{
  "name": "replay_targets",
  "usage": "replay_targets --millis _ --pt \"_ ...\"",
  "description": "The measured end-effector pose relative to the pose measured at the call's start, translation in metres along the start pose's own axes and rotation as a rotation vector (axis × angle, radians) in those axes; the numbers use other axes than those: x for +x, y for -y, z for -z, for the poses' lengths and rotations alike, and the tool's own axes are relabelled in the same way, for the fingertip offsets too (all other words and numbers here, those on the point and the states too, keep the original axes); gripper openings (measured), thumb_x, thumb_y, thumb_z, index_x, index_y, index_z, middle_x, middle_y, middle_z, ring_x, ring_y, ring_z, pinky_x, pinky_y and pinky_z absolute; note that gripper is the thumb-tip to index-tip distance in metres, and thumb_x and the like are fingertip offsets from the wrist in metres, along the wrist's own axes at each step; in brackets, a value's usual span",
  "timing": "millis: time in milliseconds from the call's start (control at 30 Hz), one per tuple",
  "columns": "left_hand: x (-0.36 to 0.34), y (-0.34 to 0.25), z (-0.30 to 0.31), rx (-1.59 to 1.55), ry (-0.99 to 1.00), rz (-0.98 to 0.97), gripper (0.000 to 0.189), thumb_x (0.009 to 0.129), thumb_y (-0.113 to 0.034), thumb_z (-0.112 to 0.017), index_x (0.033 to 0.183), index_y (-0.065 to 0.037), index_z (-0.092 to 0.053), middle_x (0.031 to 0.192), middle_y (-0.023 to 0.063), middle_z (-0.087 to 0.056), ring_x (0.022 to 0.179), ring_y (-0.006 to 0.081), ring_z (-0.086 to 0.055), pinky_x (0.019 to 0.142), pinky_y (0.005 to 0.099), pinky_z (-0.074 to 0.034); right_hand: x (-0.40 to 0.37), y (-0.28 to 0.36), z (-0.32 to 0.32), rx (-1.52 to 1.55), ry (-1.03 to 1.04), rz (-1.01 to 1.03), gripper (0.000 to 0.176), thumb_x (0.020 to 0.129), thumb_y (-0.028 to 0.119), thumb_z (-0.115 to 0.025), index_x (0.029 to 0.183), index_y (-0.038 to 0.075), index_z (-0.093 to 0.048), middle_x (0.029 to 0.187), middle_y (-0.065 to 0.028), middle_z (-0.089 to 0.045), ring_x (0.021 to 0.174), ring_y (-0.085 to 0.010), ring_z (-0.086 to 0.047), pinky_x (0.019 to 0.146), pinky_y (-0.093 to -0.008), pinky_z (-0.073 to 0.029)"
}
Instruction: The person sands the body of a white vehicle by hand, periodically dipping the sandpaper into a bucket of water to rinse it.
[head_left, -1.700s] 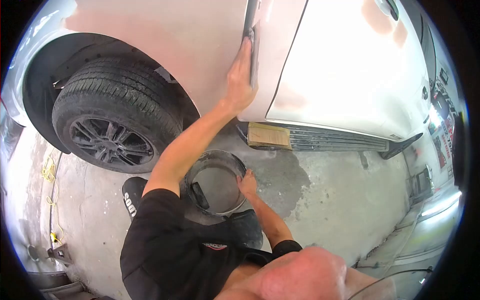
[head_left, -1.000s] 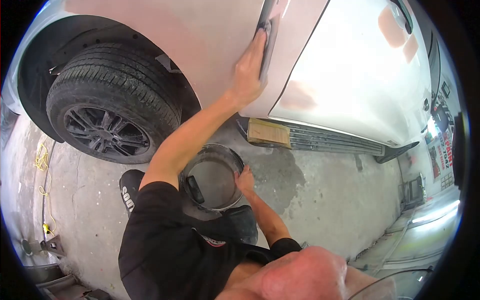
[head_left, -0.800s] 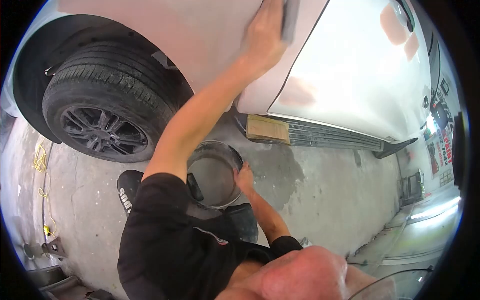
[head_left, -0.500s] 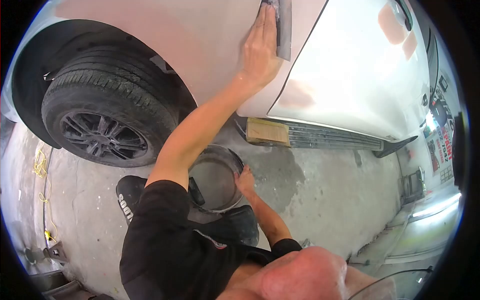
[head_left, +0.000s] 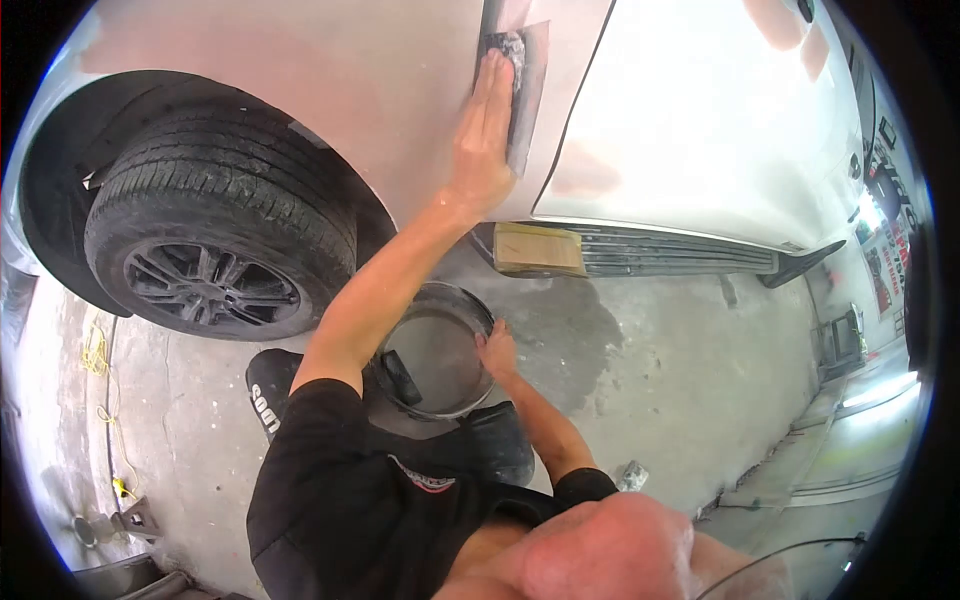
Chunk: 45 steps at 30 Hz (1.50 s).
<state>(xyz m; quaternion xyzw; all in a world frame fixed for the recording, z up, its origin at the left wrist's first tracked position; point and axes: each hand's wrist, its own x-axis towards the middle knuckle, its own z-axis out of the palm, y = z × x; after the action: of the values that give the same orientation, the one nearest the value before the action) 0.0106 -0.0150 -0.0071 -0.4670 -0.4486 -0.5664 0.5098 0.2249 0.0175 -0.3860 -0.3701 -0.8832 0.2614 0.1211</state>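
My left hand (head_left: 484, 140) is closed on a dark sanding block (head_left: 515, 90), fingers lying along it and pressing it to the pinkish, primed car panel (head_left: 400, 110). A wet grey streak shows on the panel beside the block. Lower down, my right hand (head_left: 499, 354) grips the right rim of a round dark bucket (head_left: 462, 407). Greyish liquid fills the bucket's middle. Inside it, a black rectangular piece (head_left: 401, 377) leans at the left wall.
A black tyre (head_left: 220, 180) fills the wheel arch at left. The white door (head_left: 710, 130) and a ribbed running board (head_left: 670, 250) extend right; a tan block (head_left: 538, 249) sits at its near end. A wet patch (head_left: 570, 345) darkens the concrete floor. Yellow cord (head_left: 95, 350) lies left.
My left hand and the sanding block have slid down and left along the panel, towards the wheel arch. My right hand stays at the bucket's rim. The view has shifted slightly.
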Motion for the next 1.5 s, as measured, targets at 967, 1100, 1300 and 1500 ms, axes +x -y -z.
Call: replay_targets --millis 967,1100,1300,1500 --pt "0.068 0.001 -0.013 -0.019 -0.084 0.031 0.051 0.097 -0.002 -0.056 0.148 0.000 -0.047 0.135 0.0281 -0.060 0.118 0.0482 -0.061 0.101 0.0487 -0.049 0.002 -0.005 0.005 -0.063 0.019 0.041 0.065 0.088 0.027 -0.073 0.132 -0.011 -0.046 0.111 -0.0360 -0.063 0.100 -0.0507 -0.065 0.086 -0.0526 -0.055" --pt "0.078 0.009 -0.019 0.047 -0.039 -0.005 0.051 0.099 -0.002 -0.054 0.149 0.001 -0.045 0.133 0.0273 -0.062 0.107 0.0443 -0.066 0.093 0.0484 -0.053 0.003 -0.013 -0.002 -0.018 0.009 0.060 0.063 0.088 0.027 -0.074 0.131 -0.010 -0.047 0.111 -0.0356 -0.064 0.100 -0.0506 -0.065 0.087 -0.0528 -0.054" --pt "0.169 -0.006 -0.011 -0.112 0.152 0.182 0.076 0.079 0.021 -0.046 0.153 0.012 -0.030 0.150 0.0362 -0.041 0.133 0.0484 -0.051 0.115 0.0470 -0.042 0.002 -0.011 -0.003 -0.011 -0.028 0.069 0.062 0.087 0.025 -0.075 0.131 -0.010 -0.048 0.111 -0.0352 -0.064 0.099 -0.0511 -0.066 0.087 -0.0530 -0.055" --pt "0.147 0.003 -0.016 0.033 0.121 0.085 0.075 0.081 0.020 -0.045 0.154 0.012 -0.029 0.153 0.0360 -0.039 0.137 0.0492 -0.046 0.118 0.0473 -0.039 0.002 -0.010 -0.003 -0.013 -0.032 0.077 0.061 0.086 0.025 -0.075 0.130 -0.009 -0.049 0.113 -0.0354 -0.064 0.099 -0.0523 -0.066 0.086 -0.0531 -0.055"
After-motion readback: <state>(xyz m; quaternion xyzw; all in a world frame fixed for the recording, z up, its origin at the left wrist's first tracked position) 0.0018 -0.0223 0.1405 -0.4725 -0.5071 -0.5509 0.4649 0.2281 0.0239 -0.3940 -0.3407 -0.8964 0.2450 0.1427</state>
